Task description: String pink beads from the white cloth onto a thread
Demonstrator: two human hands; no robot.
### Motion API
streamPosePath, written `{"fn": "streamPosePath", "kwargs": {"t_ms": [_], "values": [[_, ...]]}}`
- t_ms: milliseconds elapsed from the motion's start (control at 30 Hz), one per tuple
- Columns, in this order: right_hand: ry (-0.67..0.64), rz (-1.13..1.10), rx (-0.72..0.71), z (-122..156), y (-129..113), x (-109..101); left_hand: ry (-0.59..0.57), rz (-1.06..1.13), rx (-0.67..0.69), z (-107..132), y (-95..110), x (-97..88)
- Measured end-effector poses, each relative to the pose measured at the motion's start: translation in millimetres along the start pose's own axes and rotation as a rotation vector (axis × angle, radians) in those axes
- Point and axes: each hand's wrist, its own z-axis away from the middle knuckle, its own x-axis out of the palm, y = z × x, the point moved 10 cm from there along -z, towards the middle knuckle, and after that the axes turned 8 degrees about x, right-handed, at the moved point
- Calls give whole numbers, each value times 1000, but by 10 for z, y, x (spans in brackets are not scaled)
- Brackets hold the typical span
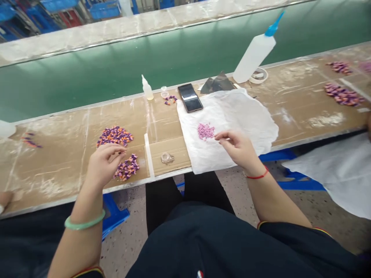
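Observation:
My left hand [103, 166] hangs just above the cardboard-covered bench top [66, 162], its fingers curled between two heaps of purple-and-orange beads [115, 136] [126, 167]. My right hand [237, 148] is over a crumpled white cloth [242, 127], fingertips pinched together next to a small pile of pink beads [206, 131]. Whether either pinch holds a tiny piece is too small to tell. A green bangle [84, 220] circles my left wrist, and a red string [256, 175] circles my right.
A phone [190, 98], small glue bottle [147, 88], large squeeze bottle with blue nozzle [254, 52] and tape roll [258, 75] stand along the bench's far edge. More purple beads [343, 95] lie at right. Another person's hand [5, 200] shows at the left edge.

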Motion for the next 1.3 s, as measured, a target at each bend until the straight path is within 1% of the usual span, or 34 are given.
{"fn": "streamPosePath", "kwargs": {"t_ms": [100, 133, 200, 300, 367, 433, 533, 667, 767, 867, 933, 1000, 1100, 1133, 1200, 1267, 1300], "values": [[-42, 277, -158, -66, -2, 123, 48, 67, 62, 32, 340, -89], [-59, 334, -194, -82, 0, 174, 41, 90, 56, 48, 421, -85], [-83, 402, -230, -115, 15, 255, 2, 156, 3, 95, 514, -25], [-117, 470, -237, -163, 53, 343, -49, 282, -124, 204, 526, 120], [-127, 498, -233, -187, 76, 370, -82, 366, -181, 280, 538, 236], [-134, 509, -231, -202, 89, 384, -111, 464, -209, 344, 586, 353], [-145, 516, -237, -213, 80, 399, -157, 651, -228, 421, 716, 541], [-212, 570, -302, -221, 16, 472, -209, 827, -238, 499, 902, 767], [-292, 659, -344, -244, -15, 559, -208, 906, -273, 545, 960, 874], [-370, 758, -385, -256, -31, 658, -204, 950, -302, 576, 989, 934], [-396, 805, -406, -258, -32, 705, -195, 968, -330, 595, 999, 965], [-393, 816, -404, -259, -28, 714, -169, 985, -366, 608, 1008, 996], [-344, 788, -383, -220, -73, 665, -123, 1036, -397, 581, 1086, 1055], [-320, 725, -377, -183, -137, 629, -117, 1068, -392, 552, 1146, 1081], [-294, 454, -350, -68, -330, 548, -121, 1161, -351, 465, 1318, 1130], [-306, 70, -297, 80, -547, 487, -129, 1265, -284, 360, 1518, 1161], [-310, -81, -271, 155, -644, 478, -129, 1309, -252, 311, 1607, 1168]]}}
